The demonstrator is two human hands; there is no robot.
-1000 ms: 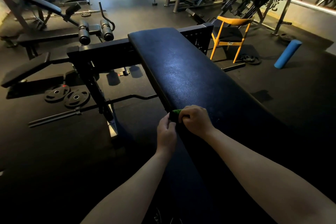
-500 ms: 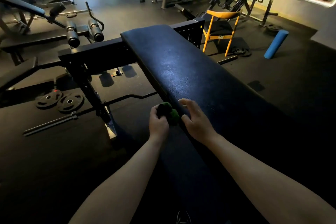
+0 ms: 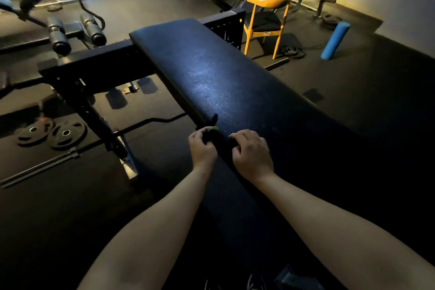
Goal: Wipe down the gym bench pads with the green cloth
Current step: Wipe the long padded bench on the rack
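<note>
- Green cloth, bunched, sits at the left edge of the black bench pad, pinched by the left hand.
- Right hand rests on the pad just beside, fingers curled; too dark to tell whether it grips anything.

Green cloth, black pad, orange chair
</note>
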